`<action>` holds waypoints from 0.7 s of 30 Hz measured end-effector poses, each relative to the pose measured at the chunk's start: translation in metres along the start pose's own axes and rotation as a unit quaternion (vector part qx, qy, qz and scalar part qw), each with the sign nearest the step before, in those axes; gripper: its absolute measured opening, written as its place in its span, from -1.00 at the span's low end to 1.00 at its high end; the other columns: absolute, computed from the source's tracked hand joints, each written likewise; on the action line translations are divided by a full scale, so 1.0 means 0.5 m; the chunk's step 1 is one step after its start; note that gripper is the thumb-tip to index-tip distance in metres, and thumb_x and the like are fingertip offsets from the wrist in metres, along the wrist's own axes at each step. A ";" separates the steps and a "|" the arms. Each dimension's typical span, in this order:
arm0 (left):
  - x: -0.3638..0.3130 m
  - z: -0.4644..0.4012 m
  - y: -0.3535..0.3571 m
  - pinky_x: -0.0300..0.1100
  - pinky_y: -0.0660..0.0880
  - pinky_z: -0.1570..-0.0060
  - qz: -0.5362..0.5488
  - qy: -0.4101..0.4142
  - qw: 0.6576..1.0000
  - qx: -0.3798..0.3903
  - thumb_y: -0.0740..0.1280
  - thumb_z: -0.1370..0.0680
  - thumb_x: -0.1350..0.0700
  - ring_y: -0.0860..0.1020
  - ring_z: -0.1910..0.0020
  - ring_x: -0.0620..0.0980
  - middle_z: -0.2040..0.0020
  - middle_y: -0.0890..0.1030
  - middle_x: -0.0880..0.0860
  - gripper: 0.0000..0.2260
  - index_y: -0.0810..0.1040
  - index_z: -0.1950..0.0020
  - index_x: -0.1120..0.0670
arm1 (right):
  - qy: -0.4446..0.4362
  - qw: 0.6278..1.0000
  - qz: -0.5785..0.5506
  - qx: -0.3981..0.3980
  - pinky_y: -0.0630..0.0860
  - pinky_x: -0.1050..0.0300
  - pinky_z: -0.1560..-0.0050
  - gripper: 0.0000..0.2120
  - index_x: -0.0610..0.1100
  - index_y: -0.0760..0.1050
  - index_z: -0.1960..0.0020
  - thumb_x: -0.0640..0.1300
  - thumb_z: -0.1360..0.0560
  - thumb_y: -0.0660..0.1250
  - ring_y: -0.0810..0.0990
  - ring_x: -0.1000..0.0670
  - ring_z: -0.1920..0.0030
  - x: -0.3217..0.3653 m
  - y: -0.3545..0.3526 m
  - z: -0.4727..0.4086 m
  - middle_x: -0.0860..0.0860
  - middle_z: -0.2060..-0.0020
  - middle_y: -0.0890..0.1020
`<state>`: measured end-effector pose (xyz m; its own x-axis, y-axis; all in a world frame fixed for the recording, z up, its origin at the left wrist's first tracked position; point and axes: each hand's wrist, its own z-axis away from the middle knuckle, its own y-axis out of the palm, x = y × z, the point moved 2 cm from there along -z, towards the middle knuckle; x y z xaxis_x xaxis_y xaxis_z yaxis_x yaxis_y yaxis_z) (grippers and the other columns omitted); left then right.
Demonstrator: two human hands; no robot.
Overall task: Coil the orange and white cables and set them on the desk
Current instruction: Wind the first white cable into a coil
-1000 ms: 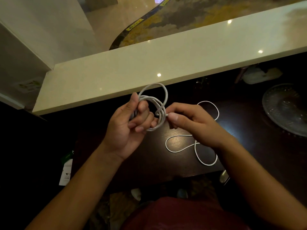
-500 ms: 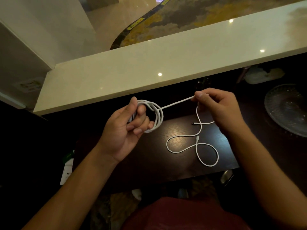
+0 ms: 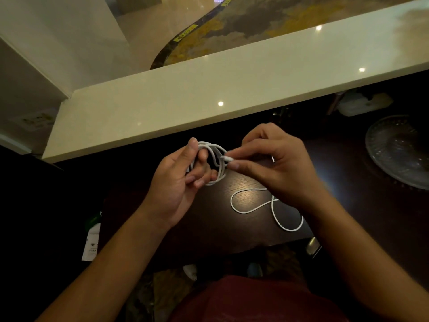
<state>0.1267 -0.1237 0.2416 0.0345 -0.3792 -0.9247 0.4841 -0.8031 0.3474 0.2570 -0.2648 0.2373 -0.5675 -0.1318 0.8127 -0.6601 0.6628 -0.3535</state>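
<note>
Nearest to me is the person's dark red shirt, with both forearms reaching out over the dark wooden desk. On that desk, near the right wrist, the loose tail of a thin white cable lies in two slack loops, one partly hidden under the arm. A little farther out, the left hand holds the wound part of the same cable, several turns wrapped round its curled fingers, thumb raised against the top of the bundle. The right hand has come back in from the right, where half a second ago it was drawing a straight length out taut; now it pinches a short white plug end or strand between thumb and forefinger, touching the right edge of the coil. I judge that another turn is being laid or an end tucked in, so the winding is well along but not finished, given the slack left on the desk. No orange cable shows anywhere. Far right sits a clear patterned glass dish, and beyond everything runs the pale cream stone counter ledge.
</note>
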 end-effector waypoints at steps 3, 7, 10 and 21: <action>0.001 0.007 0.004 -0.14 0.43 0.19 -0.031 0.021 0.999 -0.011 0.16 -0.66 -0.03 0.27 0.50 -0.08 0.52 0.26 -0.06 -0.66 0.52 0.19 0.12 | 0.002 0.999 0.034 0.009 0.50 0.11 0.05 -0.82 -0.02 0.70 0.15 0.07 -0.39 0.56 0.56 0.01 0.02 -0.005 0.014 0.000 0.07 0.11 0.55; 0.003 0.012 0.005 -0.20 0.42 0.26 -0.100 0.080 0.991 -0.034 0.14 -0.69 -0.02 0.31 0.49 -0.06 0.49 0.28 -0.02 -0.66 0.52 0.17 0.12 | 0.050 0.997 -0.018 0.055 0.59 -0.08 -0.06 -0.80 -0.12 0.64 0.20 -0.03 -0.38 0.60 0.66 0.01 -0.05 -0.013 0.022 -0.002 0.02 -0.01 0.65; 0.004 0.017 0.010 -0.24 0.41 0.32 -0.127 0.112 0.984 -0.053 0.14 -0.69 0.00 0.35 0.48 -0.08 0.46 0.31 0.03 -0.67 0.50 0.15 0.15 | 0.091 0.989 -0.052 0.103 0.60 -0.10 -0.10 -0.79 -0.19 0.61 0.18 -0.11 -0.39 0.60 0.70 0.03 -0.04 -0.011 0.024 0.000 -0.01 0.00 0.72; 0.010 0.026 0.023 -0.16 0.47 0.26 -0.153 0.118 0.981 0.007 0.12 -0.68 -0.02 0.46 0.43 0.03 0.48 0.41 -0.01 -0.66 0.51 0.11 0.17 | 0.126 0.983 -0.058 0.124 0.57 0.16 0.04 -0.74 -0.16 0.51 0.24 -0.18 -0.40 0.61 0.67 0.08 0.13 -0.014 0.021 0.009 -0.01 0.19 0.68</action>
<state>0.1212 -0.1407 0.2432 0.0909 -0.0033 -0.9959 0.4918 -0.8694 0.0477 0.2518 -0.2602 0.2258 -0.3619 0.0108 0.9322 -0.8311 0.4493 -0.3278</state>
